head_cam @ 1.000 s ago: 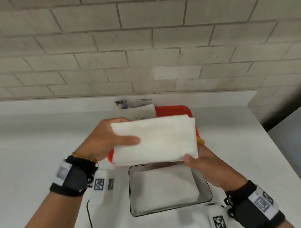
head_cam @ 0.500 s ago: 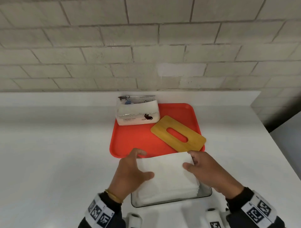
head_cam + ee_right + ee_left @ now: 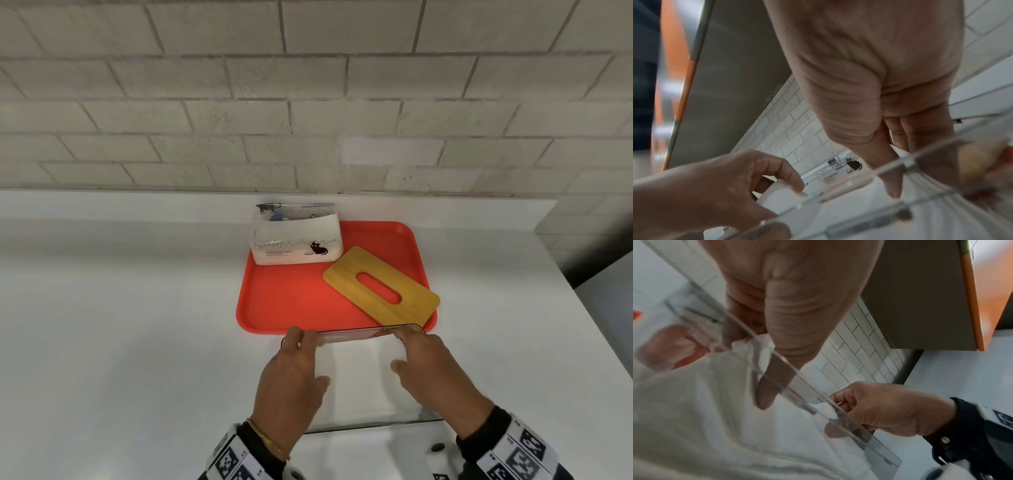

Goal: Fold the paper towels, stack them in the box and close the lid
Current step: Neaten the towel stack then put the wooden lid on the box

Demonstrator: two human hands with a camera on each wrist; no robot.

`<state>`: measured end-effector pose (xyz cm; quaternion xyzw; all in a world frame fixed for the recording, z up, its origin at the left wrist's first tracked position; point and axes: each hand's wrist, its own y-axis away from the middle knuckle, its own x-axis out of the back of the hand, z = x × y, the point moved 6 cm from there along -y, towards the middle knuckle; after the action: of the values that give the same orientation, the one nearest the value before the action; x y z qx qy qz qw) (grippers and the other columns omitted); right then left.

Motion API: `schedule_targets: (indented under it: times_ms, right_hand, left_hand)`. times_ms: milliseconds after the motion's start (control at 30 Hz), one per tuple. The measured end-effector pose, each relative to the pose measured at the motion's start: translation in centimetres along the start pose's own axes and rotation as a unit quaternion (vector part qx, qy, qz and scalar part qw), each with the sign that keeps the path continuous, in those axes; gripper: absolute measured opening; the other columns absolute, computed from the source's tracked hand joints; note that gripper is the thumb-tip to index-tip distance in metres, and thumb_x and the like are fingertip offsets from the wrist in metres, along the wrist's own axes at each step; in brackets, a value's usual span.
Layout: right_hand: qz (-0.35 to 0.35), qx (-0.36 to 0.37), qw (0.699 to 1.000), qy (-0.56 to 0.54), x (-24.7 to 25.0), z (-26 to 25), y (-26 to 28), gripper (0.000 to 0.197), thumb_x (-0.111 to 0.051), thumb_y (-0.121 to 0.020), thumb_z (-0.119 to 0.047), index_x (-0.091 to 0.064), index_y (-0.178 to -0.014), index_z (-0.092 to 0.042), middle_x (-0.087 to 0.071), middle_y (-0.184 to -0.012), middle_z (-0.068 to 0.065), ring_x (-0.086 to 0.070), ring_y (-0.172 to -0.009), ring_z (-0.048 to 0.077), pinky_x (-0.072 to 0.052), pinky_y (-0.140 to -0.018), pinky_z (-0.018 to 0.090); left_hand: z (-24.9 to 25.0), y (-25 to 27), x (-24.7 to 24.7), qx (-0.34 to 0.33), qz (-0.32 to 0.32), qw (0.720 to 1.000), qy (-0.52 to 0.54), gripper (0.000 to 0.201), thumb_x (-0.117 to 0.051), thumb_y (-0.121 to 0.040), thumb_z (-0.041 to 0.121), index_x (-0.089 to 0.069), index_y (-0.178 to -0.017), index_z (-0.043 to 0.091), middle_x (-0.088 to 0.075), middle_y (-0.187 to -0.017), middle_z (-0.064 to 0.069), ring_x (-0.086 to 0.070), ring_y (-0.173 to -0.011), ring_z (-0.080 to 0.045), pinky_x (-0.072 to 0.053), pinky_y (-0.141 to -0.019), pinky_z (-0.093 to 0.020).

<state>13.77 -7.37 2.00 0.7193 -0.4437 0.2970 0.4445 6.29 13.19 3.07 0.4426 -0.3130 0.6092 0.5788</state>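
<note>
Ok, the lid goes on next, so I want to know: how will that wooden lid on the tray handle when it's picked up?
The wooden lid looks like a flat, thin board, so probably stiff and fairly light. Lying flat on the red tray, it shouldn't roll or tip. One corner overhangs the tray's rim and its slot is open, likely giving fingers an easy hold.

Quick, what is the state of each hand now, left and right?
Left hand: pinches a far corner of the folded paper towel in the clear box.
Right hand: pinches the towel's other far corner.
</note>
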Motion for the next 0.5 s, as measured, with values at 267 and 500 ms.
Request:
schedule_targets:
  times_ms: [267, 500]
  right_hand:
    - [0.02, 0.011, 0.998, 0.065, 0.2, -0.3, 0.0, 0.049, -0.07, -0.096, -0.026, -0.051, -0.141, -0.02, -0.065, -0.132, 0.003, -0.065, -0.12, 0.023, -0.054, -0.099, 0.031]
    - [0.051, 0.022, 0.974, 0.222, 1.0, -1.9, 1.5, 0.055, -0.1, -0.058, -0.032, -0.072, -0.105, -0.021, -0.067, -0.089, 0.0, -0.071, -0.065, 0.02, -0.057, -0.054, 0.03]
  left_hand:
    - [-0.3, -0.3, 0.2, -0.011, -0.03, 0.999, -0.007, 0.044, -0.07, -0.094, 0.041, -0.064, -0.133, 0.021, -0.044, -0.142, 0.014, -0.066, -0.102, -0.012, -0.048, -0.091, -0.02]
    - [1.1, 0.7, -0.5, -0.059, -0.053, 0.986, -0.143, 0.045, -0.091, -0.064, 0.051, -0.08, -0.092, 0.018, -0.06, -0.119, -0.001, -0.06, -0.11, -0.023, -0.058, -0.089, -0.036]
